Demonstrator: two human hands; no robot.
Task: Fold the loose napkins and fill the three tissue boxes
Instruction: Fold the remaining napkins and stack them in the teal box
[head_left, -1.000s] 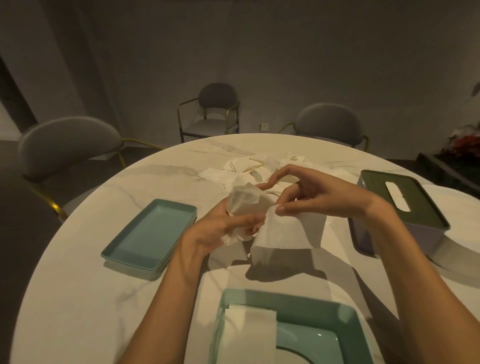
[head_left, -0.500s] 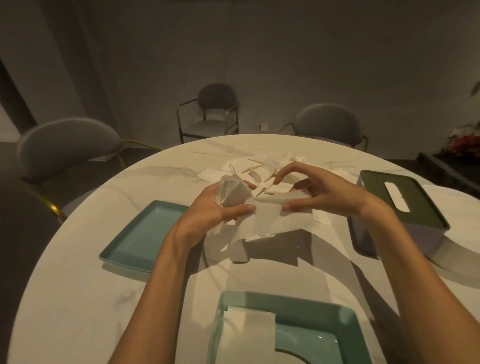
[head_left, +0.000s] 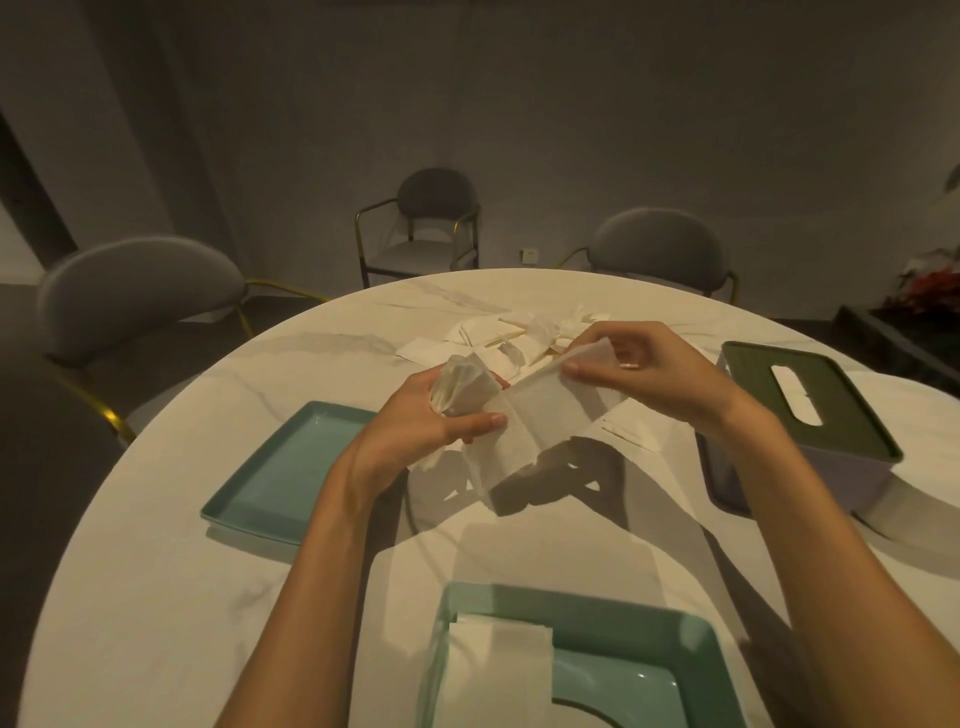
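Observation:
A white napkin (head_left: 540, 421) is stretched in the air between my two hands above the table's middle. My left hand (head_left: 436, 421) grips its bunched left end, thumb pressed across the sheet. My right hand (head_left: 639, 364) pinches the upper right edge between thumb and fingers. Behind them lies a pile of loose napkins (head_left: 514, 335). An open teal box (head_left: 623, 670) sits at the near edge with a folded napkin (head_left: 493, 675) inside. A closed box with a dark green slotted lid (head_left: 800, 400) stands at the right.
A teal lid (head_left: 291, 467) lies upturned on the left of the round marble table (head_left: 156, 597). One flat napkin (head_left: 631, 434) rests by the green-lidded box. Grey chairs (head_left: 140, 291) stand around the far side.
My hands have drawn apart and pulled the napkin out from a hanging fold into a wider, taut sheet. My right hand moved right and up a little.

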